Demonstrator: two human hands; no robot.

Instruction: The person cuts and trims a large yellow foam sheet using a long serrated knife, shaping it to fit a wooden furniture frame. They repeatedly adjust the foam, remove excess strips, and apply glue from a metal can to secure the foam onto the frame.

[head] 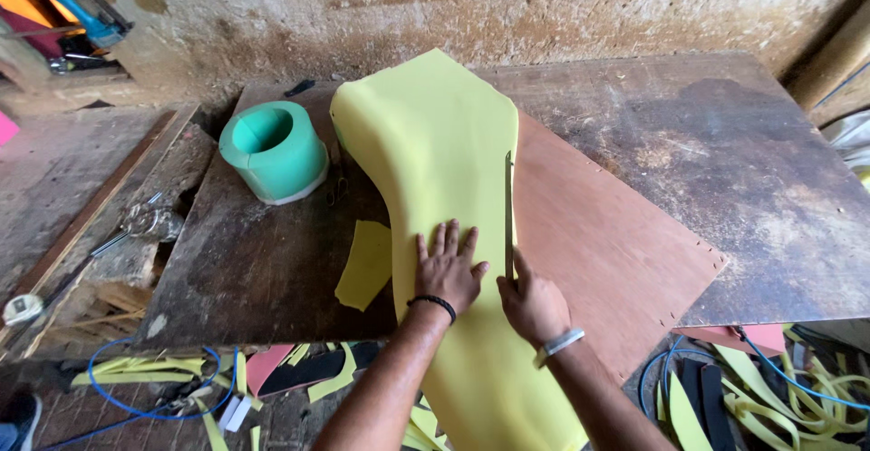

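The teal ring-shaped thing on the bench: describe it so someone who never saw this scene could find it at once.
On the dark wooden workbench, look to the far left part, left of the big yellow foam sheet under the left hand. There stands a short teal foam cylinder, hollow down the middle. It is the only round, green thing there; everything nearby is flat.

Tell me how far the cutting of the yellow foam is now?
Done: a cut scrap lies beside the foam. In hand: the left hand presses the foam flat; the right hand holds a long blade along its edge. Left: most of the sheet looks uncut.
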